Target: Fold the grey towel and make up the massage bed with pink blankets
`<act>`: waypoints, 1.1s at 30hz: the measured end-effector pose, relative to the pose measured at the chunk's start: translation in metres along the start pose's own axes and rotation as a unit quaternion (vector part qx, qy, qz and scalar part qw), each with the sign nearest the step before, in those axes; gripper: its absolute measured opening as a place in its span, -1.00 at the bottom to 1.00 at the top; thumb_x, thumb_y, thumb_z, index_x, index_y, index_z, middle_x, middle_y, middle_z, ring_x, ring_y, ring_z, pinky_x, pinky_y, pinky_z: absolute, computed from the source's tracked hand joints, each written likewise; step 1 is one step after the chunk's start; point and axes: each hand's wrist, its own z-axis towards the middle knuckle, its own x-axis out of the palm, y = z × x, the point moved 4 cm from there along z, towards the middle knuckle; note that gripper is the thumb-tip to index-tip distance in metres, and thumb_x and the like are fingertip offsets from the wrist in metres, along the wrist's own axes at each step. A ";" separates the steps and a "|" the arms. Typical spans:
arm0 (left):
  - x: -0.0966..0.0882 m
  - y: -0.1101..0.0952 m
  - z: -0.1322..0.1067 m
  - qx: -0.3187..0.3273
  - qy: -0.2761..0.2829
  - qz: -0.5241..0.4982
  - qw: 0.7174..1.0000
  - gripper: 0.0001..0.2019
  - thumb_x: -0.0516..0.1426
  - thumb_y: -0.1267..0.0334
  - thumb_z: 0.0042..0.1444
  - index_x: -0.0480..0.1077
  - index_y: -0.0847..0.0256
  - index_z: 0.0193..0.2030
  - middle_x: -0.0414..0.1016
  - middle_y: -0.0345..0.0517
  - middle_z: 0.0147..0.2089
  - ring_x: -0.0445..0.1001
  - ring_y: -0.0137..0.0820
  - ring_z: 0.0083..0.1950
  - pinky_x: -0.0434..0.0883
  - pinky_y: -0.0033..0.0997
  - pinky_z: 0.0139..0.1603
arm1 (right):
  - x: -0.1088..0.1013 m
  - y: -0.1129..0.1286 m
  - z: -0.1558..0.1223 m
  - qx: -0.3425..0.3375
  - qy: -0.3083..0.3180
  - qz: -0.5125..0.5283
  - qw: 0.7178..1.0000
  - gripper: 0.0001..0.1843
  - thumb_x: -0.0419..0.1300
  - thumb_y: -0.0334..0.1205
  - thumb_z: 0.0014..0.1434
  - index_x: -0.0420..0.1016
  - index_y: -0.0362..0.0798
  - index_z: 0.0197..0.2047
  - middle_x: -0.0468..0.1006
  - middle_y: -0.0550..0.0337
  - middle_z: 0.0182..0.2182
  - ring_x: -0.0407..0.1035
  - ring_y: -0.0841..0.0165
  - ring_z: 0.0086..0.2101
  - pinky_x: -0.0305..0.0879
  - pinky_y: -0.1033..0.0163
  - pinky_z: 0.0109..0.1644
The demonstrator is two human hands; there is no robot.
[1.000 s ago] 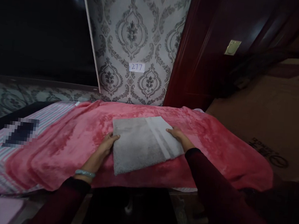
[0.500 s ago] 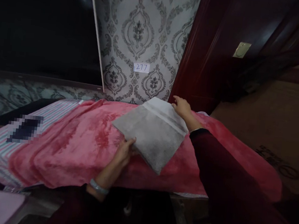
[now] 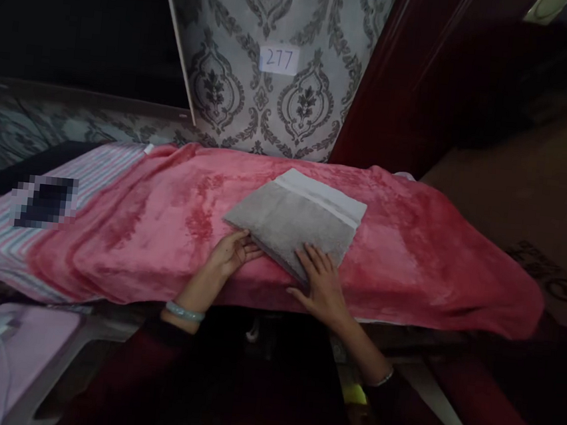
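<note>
A flat grey towel [image 3: 293,220], apparently folded, lies at an angle on the pink plush blanket [image 3: 402,230]. A narrow white stripe and a paler band run along its far side. At its near left edge is my left hand [image 3: 232,253], palm turned up, fingers loosely curved and touching the edge. My right hand [image 3: 324,286] rests on the near corner, fingers spread over the surface and thumb out to the side. That corner is partly covered by the hand.
A striped cloth [image 3: 112,169] shows at the blanket's left, bearing a blurred dark item [image 3: 46,203]. Behind are a large dark screen [image 3: 81,26] and a wall label [image 3: 279,59]. A cardboard box [image 3: 536,197] stands right; a pink surface [image 3: 34,355] is lower left.
My right hand has come from the towel's far right edge to its near corner. The towel, tilted up before, now lies flatter. My left hand has loosened its hold, and the view has tipped down.
</note>
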 end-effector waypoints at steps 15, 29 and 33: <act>0.008 -0.001 0.006 0.089 -0.014 0.051 0.995 -0.66 0.17 0.53 -0.27 0.33 0.21 -0.27 0.50 -0.23 -0.46 0.54 -0.35 -0.43 0.59 -0.20 -0.22 | -0.014 0.007 0.020 0.015 0.036 0.006 0.999 -0.41 0.14 -0.14 0.32 0.34 -0.09 0.38 0.37 -0.10 0.32 0.19 0.02 0.30 0.17 -0.17 0.35; 0.007 0.005 0.010 0.151 -0.045 0.053 0.986 -0.59 0.24 0.44 -0.33 0.29 0.16 -0.25 0.48 -0.29 -0.41 0.47 -0.45 -0.43 0.55 -0.26 -0.22 | -0.015 0.022 0.061 0.046 0.082 -0.030 0.995 -0.54 0.16 -0.32 0.27 0.49 -0.13 0.23 0.55 -0.06 0.09 0.35 0.11 0.06 0.25 0.06 0.19; 0.008 0.005 0.009 0.162 -0.067 0.063 0.983 -0.55 0.21 0.50 -0.34 0.28 0.13 -0.21 0.47 -0.30 -0.37 0.49 -0.44 -0.39 0.56 -0.34 -0.29 | -0.014 0.033 0.053 0.045 0.076 -0.101 0.991 -0.46 0.18 -0.33 0.26 0.41 -0.14 0.30 0.44 -0.14 0.13 0.28 0.06 0.06 0.26 0.05 0.14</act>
